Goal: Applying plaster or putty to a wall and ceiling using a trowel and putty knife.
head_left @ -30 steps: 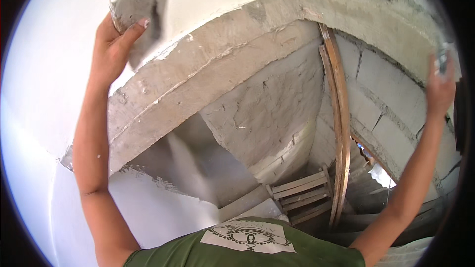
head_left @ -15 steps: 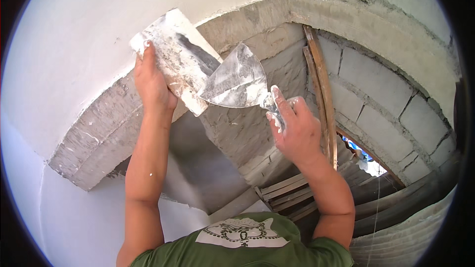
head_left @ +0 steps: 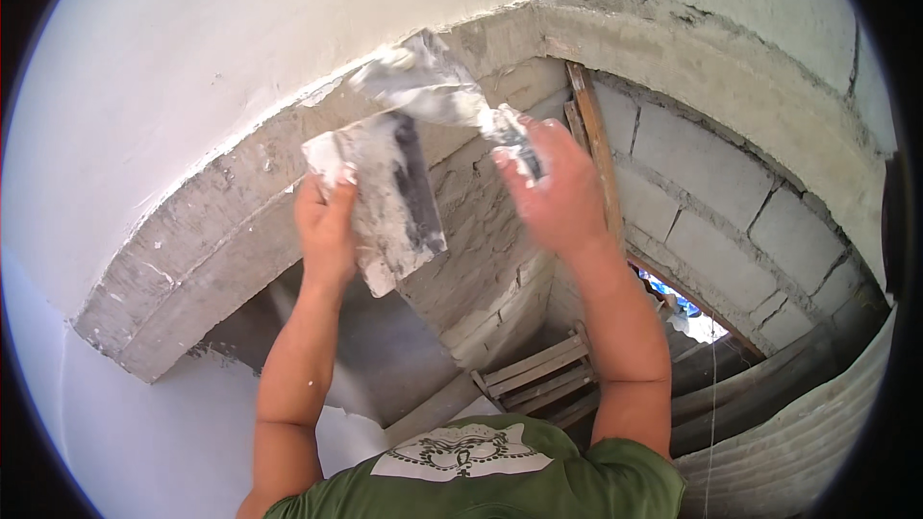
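My left hand (head_left: 325, 227) grips a plaster-smeared rectangular board (head_left: 386, 194), its face streaked white and dark grey. To the upper right of it, my right hand (head_left: 558, 187) is closed on the handle of a wide putty knife (head_left: 423, 77), whose handle is caked with white paste. The knife's blade, slightly blurred, lies over the top edge of the board in my view, in front of the rough concrete beam (head_left: 192, 231); whether blade and board touch I cannot tell.
A smooth white surface (head_left: 221, 48) borders the beam. At the right are grey blockwork (head_left: 702, 163), upright wooden planks (head_left: 601, 163), an opening and a corrugated sheet (head_left: 788, 423). A slatted wooden frame (head_left: 534, 375) sits low behind my arms.
Both hands have come inward from far apart. Since half a second ago the board has moved down and right, while the knife has risen from across its face to above its top edge.
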Available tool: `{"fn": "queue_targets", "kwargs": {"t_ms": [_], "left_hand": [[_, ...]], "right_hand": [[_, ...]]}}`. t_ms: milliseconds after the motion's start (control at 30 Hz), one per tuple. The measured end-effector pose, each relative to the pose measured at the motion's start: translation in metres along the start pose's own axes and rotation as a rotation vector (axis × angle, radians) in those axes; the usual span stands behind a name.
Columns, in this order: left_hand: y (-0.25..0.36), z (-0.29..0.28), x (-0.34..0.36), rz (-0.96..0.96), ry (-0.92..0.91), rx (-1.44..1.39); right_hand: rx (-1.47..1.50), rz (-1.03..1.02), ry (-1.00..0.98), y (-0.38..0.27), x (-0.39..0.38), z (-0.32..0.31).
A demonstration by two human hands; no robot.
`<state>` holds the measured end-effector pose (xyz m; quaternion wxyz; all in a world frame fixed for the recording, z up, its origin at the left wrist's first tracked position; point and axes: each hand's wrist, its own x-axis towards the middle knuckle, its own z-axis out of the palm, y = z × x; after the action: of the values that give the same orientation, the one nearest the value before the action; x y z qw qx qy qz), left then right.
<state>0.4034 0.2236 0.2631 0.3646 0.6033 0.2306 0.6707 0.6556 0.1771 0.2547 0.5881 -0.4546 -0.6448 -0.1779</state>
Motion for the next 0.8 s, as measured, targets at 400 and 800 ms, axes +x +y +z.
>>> {"fn": "queue_targets", "kwargs": {"t_ms": [400, 800], "left_hand": [[-0.038, -0.036, 0.029, -0.489, -0.308, -0.585], [0.130, 0.002, 0.143, 0.460, -0.351, 0.771]], "right_hand": [[1.289, 0.612, -1.042, 0.096, -0.012, 0.020], [-0.178, 0.167, 0.029, 0.163, 0.037, -0.145]]}}
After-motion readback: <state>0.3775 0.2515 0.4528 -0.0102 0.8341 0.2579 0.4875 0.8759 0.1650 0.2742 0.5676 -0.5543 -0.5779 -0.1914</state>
